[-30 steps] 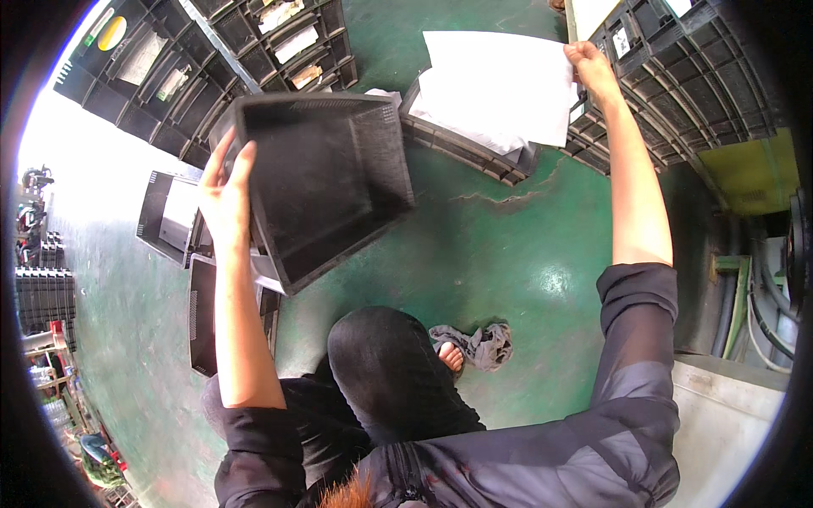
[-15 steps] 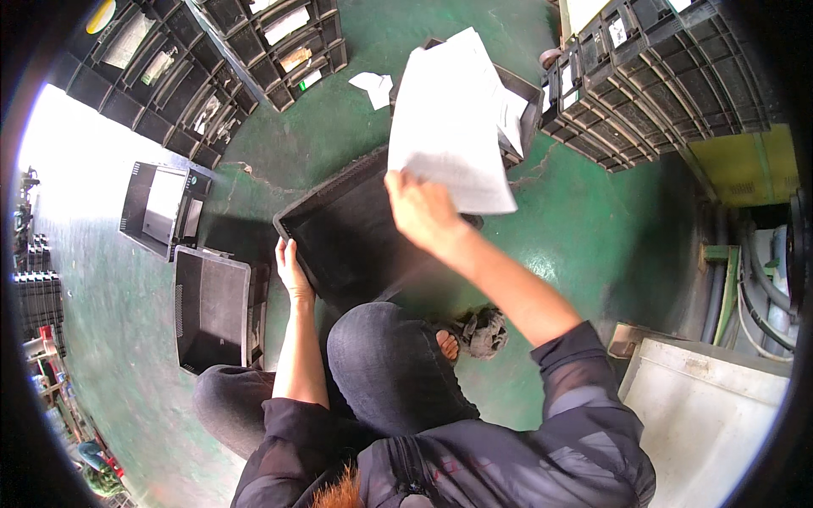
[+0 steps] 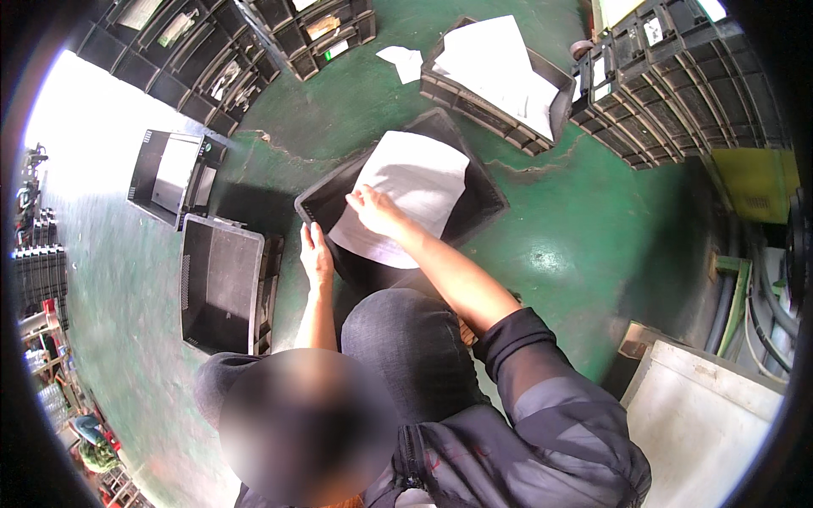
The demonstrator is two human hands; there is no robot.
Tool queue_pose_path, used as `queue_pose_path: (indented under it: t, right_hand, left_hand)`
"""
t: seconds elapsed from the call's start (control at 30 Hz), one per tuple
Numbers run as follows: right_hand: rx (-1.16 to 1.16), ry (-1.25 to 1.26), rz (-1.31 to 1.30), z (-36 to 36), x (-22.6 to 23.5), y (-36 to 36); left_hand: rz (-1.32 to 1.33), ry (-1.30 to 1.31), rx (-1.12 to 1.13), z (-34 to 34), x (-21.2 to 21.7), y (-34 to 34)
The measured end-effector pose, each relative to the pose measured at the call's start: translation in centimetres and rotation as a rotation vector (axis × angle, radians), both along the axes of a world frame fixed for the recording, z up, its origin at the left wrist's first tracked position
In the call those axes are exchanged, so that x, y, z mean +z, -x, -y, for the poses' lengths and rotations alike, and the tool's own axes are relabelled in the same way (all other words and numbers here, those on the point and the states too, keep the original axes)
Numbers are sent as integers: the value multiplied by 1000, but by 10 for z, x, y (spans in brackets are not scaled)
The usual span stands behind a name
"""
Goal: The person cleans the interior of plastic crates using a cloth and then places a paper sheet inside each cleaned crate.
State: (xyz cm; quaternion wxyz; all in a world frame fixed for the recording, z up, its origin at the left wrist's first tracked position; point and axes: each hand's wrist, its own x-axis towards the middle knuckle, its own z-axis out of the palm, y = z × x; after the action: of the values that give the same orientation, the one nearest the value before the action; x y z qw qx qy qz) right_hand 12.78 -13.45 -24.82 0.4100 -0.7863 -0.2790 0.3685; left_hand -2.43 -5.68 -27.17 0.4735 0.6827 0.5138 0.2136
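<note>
Where it was held aloft, white sheet now lines black crate.

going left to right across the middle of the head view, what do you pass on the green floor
open black crate with a pale liner → empty black crate → left hand on the rim of the black tray → right hand pressing the white sheet into it → stacked black crates

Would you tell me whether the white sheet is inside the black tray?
Inside: the white sheet lies spread in the black tray, pressed by the right hand.
</note>
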Motion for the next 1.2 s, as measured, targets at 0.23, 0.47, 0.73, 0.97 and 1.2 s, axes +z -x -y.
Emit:
queue_pose_path:
  t: [0.23,0.47,0.73,0.97,1.2]
  right_hand:
    - [510,725,594,44,-10,-24]
    - [124,855,312,39,-33,-8]
    - [174,810,254,46,-19,-24]
    - [-334,301,785,75,102,-107]
    - [-104,-101,-70,-16,183,-86]
  left_hand:
    - [-142,-30,25,0,-1,5]
    - [-112,108,-10,19,19,-9]
    - [64,177,-3,0,-23,-7]
    - [219,172,-140,-101,81,-48]
    - [39,-707,-64,-242,218,1]
